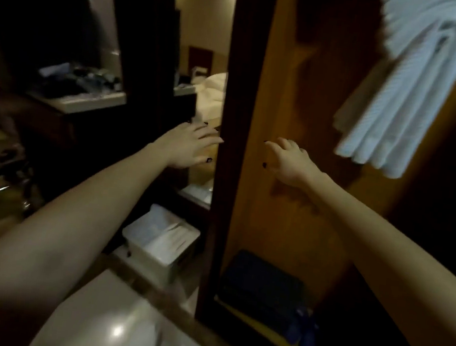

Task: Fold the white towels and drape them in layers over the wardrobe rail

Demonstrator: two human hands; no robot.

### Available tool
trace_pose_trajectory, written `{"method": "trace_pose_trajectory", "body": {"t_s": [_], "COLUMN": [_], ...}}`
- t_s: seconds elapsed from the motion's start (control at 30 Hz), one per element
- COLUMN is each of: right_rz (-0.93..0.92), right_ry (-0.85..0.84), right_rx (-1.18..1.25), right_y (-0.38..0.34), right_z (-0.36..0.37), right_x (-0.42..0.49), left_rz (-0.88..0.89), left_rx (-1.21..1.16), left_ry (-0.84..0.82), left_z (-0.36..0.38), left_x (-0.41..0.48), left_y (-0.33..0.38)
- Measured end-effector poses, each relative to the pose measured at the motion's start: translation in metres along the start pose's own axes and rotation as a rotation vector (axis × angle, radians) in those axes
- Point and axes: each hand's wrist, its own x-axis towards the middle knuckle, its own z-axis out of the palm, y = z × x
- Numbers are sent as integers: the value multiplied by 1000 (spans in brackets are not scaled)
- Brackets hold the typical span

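While my left hand spreads released fingers beside the wardrobe frame and my right hand hangs slack, grasping nothing, the white towels hang apart in the wardrobe's upper right corner, their long folds slanting down-left.

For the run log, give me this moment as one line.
left hand: open, empty | right hand: open, empty, at wardrobe opening | white towels: hanging above right hand, untouched

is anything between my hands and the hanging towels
Nothing visible lies between the right hand and the towels, only open air. The dark wardrobe post stands between the left hand and them.
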Motion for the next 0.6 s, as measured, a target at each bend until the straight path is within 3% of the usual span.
{"method": "trace_pose_trajectory", "body": {"t_s": [0.3,0.6], "right_rz": [-197,-64], "right_ry": [-210,-383], "right_rx": [83,219], "right_y": [-196,-322], "right_z": [124,240], "right_x": [72,171], "left_rz": [-205,-200], "left_rx": [-34,-83], "left_ry": [-257,-352], "left_z": [132,235], "left_x": [-164,-216], "left_y": [-112,-251]}}
